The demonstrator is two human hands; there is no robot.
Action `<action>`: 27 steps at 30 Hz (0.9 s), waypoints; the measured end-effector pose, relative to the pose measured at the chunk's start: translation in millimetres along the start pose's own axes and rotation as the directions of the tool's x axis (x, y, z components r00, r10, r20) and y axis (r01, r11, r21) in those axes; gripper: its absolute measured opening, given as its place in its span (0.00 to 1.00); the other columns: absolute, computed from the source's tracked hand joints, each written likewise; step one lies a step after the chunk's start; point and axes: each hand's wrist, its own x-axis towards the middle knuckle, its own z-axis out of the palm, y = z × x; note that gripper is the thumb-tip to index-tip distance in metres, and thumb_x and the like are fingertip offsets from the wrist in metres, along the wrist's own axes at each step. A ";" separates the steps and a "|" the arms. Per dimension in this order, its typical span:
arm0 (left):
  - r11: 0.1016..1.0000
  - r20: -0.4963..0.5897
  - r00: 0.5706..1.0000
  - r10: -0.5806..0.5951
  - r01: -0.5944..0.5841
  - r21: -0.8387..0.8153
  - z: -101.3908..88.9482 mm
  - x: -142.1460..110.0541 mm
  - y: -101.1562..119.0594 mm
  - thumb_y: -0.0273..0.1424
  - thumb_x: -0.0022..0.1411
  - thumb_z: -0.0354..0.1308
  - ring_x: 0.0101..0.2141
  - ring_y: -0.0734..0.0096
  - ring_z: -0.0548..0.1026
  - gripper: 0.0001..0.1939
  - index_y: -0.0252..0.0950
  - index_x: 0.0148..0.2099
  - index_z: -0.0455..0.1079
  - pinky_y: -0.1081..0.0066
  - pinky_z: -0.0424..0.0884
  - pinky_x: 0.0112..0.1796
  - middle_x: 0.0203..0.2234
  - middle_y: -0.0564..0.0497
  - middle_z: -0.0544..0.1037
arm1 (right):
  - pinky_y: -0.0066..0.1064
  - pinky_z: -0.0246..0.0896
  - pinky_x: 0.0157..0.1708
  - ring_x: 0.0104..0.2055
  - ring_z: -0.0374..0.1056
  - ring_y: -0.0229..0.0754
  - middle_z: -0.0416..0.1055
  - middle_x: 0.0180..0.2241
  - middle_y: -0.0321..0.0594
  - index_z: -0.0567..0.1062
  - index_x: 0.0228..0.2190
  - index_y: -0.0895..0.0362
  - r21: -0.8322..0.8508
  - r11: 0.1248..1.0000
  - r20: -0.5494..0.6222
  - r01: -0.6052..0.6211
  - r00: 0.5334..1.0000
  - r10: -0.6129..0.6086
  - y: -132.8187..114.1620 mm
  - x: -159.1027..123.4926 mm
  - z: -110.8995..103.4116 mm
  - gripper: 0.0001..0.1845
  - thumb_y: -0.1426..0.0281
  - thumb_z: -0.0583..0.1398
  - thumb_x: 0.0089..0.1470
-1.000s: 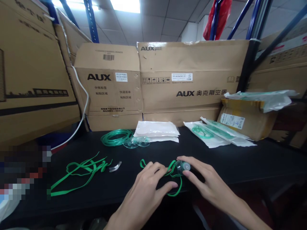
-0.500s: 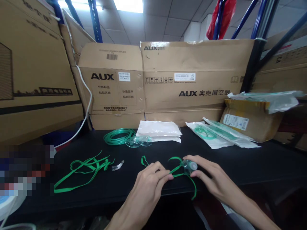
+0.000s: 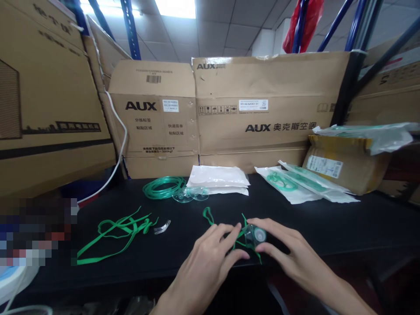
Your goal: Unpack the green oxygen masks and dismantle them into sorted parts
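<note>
Clear piece [image 3: 250,236] in right hand [image 3: 290,246], round end [image 3: 260,235] rightward, left hand [image 3: 210,251] half-open at green strap [image 3: 244,219]

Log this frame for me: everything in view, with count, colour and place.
Fitting: one, transparent with grey round end, in right fingers
Working strap: count unclear, green, around both hands
Loose straps: count unclear, green, tabletop left
Bent piece: one, transparent, right of loose straps
Tubing coil: one, green, behind them
Round pieces: two visible, transparent, beside coil
Packets: at least two, white, centre back
Flat packets: two, white-green, right
Small carton: one, brown, far right, green-white packaging on top
AUX cardboard: two panels, brown, back
Big carton: one, brown, left
Cable: one, white, left
Red bag: one, top right
Tabletop: one, black
Left hand: one, beside fitting
Right hand: one, holding fitting
</note>
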 end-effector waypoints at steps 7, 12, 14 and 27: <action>0.999 0.028 0.999 0.026 -0.025 -0.024 -6.7 2.4 6.7 0.27 0.75 0.51 0.37 0.67 0.74 0.12 0.38 0.40 0.75 0.68 0.72 0.39 0.36 0.52 0.75 | 0.38 0.72 0.54 0.55 0.75 0.50 0.77 0.54 0.42 0.77 0.53 0.48 -0.026 0.999 0.000 -0.029 1.000 0.029 21.2 -2.6 -18.9 0.16 0.66 0.58 0.65; 1.000 0.005 1.000 -0.002 0.002 -0.029 -3.0 -0.6 4.9 0.27 0.75 0.51 0.36 0.68 0.74 0.13 0.40 0.42 0.77 0.69 0.71 0.37 0.36 0.52 0.75 | 0.38 0.77 0.46 0.51 0.78 0.54 0.81 0.49 0.45 0.74 0.55 0.53 -0.009 0.961 -0.319 -0.276 0.912 0.259 48.0 -3.6 -30.0 0.21 0.59 0.57 0.65; 0.999 -0.013 1.000 0.015 -0.016 -0.045 -3.2 -0.5 3.3 0.26 0.75 0.51 0.37 0.68 0.75 0.13 0.42 0.46 0.78 0.69 0.72 0.38 0.38 0.52 0.76 | 0.40 0.75 0.50 0.53 0.77 0.54 0.79 0.52 0.44 0.73 0.55 0.52 -0.059 0.968 -0.301 -0.242 0.929 0.214 46.9 -3.6 -21.8 0.20 0.59 0.58 0.65; 0.846 -0.613 0.785 -0.090 0.386 0.369 -145.2 -26.4 -38.3 0.43 0.71 0.52 0.40 0.62 0.79 0.17 0.42 0.47 0.78 0.65 0.71 0.44 0.42 0.53 0.82 | 0.39 0.75 0.50 0.56 0.74 0.49 0.72 0.57 0.39 0.63 0.63 0.41 -0.260 0.965 -0.150 -0.016 0.988 -0.024 29.7 -7.5 1.8 0.23 0.65 0.56 0.68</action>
